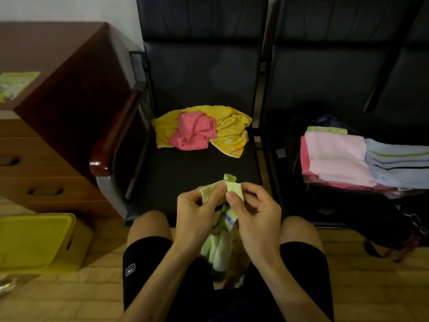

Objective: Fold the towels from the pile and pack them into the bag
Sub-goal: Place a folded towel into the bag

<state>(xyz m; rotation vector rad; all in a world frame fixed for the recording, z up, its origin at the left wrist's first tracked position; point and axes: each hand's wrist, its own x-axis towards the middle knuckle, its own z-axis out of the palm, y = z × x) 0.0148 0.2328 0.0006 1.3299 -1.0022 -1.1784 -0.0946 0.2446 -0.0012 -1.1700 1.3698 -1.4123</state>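
- the light green towel [220, 249] is held up between the person's knees, just in front of the front edge of the black chair seat [185, 173]; its long axis runs up and down, with the bunched top end at the fingers and the rest hanging towards the floor
- the left hand [197, 212] pinches the towel's top edge between thumb and curled fingers; the right hand [253, 212] pinches the same edge just beside it, thumbs almost meeting
- a crumpled yellow towel [232, 129] lies on the seat, spread left to right; a pink towel [192, 133] sits bunched on top of it
- on the next seat to the right lies an open dark bag [348, 205]; on it are a folded pale pink towel [336, 156] and a folded blue striped towel [399, 163], side by side and touching
- a small white logo [130, 269] shows on the black shorts; no letters can be read in it
- a printed sheet [16, 86] lies on the wooden desk [58, 89] at left; its print is too blurred to read
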